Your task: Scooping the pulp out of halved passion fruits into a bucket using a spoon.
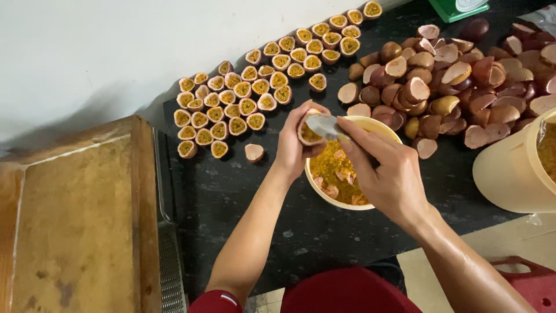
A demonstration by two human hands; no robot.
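My left hand [292, 145] grips a passion fruit half [308, 134], cut side up, over the left rim of a cream bowl [382, 127] filled with yellow pulp. My right hand [387, 171] holds a metal spoon [324, 124] whose tip rests in that fruit half. Many cut halves full of pulp [255, 93] lie in rows on the black counter to the upper left. A heap of emptied brown shells [452, 81] lies to the upper right.
A worn wooden board [75, 220] lies at the left with a metal grater [171, 272] along its right edge. A large cream bucket [512, 171] stands at the right. A green object [457, 7] sits at the top edge, a red stool [530, 281] at the bottom right.
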